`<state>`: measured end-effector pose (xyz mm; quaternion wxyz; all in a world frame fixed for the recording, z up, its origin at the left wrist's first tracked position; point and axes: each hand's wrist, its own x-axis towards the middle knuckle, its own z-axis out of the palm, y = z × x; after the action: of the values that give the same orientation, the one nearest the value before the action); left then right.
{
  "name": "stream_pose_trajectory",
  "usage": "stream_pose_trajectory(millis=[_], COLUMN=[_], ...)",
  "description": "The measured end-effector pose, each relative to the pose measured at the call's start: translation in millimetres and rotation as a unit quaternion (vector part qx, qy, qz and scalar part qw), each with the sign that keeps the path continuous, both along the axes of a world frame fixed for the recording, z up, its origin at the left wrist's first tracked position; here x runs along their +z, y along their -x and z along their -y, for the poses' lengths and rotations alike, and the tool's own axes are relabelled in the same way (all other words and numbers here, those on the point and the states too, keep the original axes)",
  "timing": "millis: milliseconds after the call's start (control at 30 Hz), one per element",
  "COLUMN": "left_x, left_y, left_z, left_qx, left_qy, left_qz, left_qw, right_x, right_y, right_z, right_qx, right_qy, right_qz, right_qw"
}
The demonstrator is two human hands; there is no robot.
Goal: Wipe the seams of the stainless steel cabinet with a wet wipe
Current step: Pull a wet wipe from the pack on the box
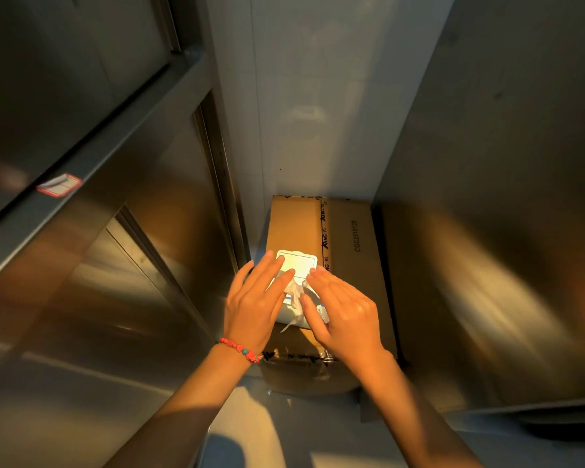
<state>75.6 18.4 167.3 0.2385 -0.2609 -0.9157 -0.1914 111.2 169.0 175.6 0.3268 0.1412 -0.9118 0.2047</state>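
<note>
A: Head view, item one?
B: Wet wipe pack [296,285], lying on a cardboard box [348,251] standing between two steel units. Its white flip lid [298,261] stands open at the far end.

A: Item two?
B: Wet wipe [293,295], white, crumpled, rising from the pack's opening. It lies between the two hands, just right of the left fingers and just left of the right thumb.

A: Hands?
B: Left hand [254,305], red bead bracelet [240,349] at the wrist, fingers spread flat, pressing on the pack, gripping nothing. Right hand [345,312], fingers extended over the pack's right side, thumb touching the wipe; whether it pinches the wipe, I cannot tell.

A: Surroundings?
B: Stainless steel cabinet [92,265] at left, door seams running near to far; a red-edged sticker [59,185] on its frame.
</note>
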Motion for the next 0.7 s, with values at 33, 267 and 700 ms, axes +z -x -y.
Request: stream_pose_trajectory(millis=[33, 267, 700], left_x=[3.0, 31.3, 79.8], left_y=[-2.2, -18.9, -62.6], left_z=[0.8, 4.0, -0.2], left_qx=[-0.003, -0.025, -0.044], left_qy=[0.005, 0.045, 0.092], left_qz=[-0.002, -0.012, -0.023], left_qw=[1.0, 0.999, 0.994], right_x=[3.3, 27.4, 62.2], right_y=[-2.5, -17.2, -39.5], right_z=[-0.5, -6.8, -16.6], right_qx=[-0.006, 0.014, 0.086], right_qy=[0.006, -0.034, -0.069], right_qz=[0.019, 0.089, 0.083], right_qw=[1.0, 0.995, 0.99])
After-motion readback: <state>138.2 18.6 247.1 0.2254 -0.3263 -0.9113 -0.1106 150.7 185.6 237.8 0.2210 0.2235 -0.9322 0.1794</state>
